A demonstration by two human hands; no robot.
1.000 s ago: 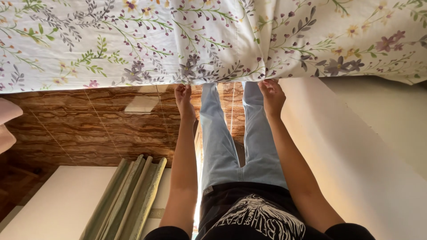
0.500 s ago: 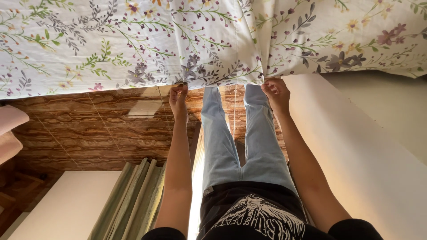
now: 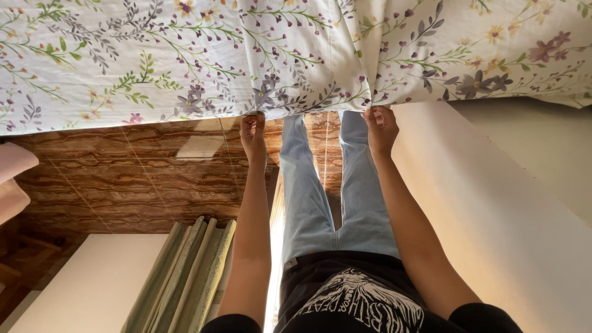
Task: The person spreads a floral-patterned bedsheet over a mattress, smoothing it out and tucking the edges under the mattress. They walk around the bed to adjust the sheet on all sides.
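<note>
While the floral sheet (image 3: 185, 55) is spread across the top of the view, its lower edge is pinched by the left hand (image 3: 253, 132) and right hand (image 3: 381, 128), both fists closed, above brown tiles (image 3: 123, 179).

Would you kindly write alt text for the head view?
Left hand and right hand each grip the edge of a floral sheet, arms stretched out, above light blue jeans and a brown tiled floor.
</note>
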